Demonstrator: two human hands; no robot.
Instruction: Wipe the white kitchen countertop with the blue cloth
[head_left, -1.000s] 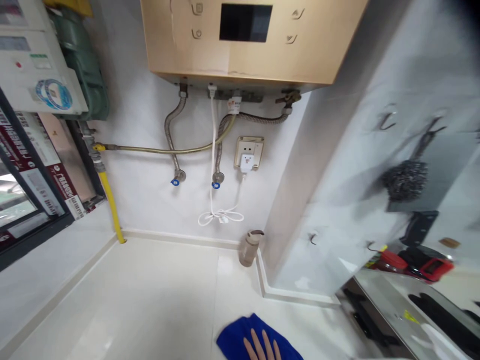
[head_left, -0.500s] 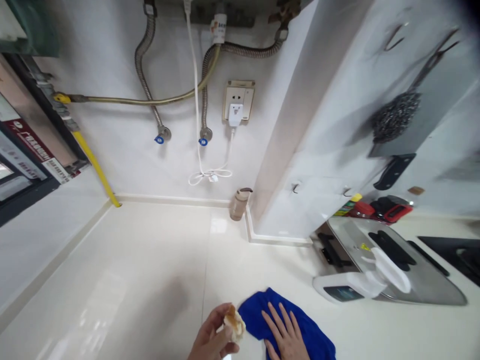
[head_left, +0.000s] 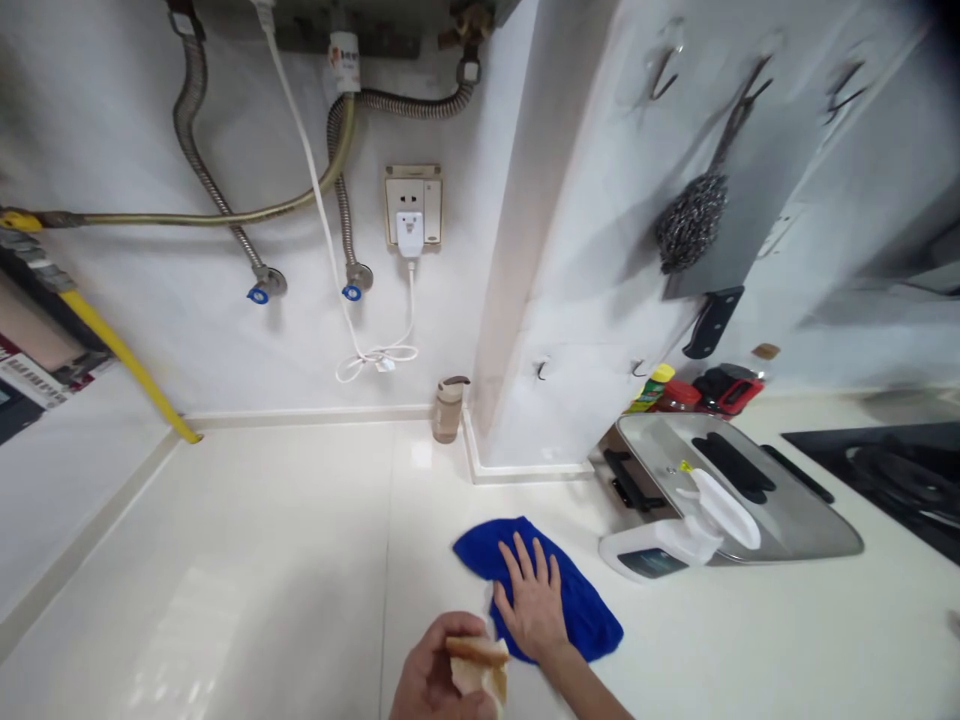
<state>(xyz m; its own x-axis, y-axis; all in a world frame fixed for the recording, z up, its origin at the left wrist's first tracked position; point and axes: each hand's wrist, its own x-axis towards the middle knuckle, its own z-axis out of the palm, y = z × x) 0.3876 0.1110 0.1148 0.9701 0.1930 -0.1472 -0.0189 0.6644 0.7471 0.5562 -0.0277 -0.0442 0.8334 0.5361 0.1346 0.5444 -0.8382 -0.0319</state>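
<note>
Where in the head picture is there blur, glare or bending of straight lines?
Head view: the right edge is blurred, around the stove; soft glare lies on the white counter at lower left; the wall edges lean and curve, wide-lens distortion; the blue cloth under the right hand is sharp; the top right corner is dark.

Bright, even light; edges warped, right blurred
</note>
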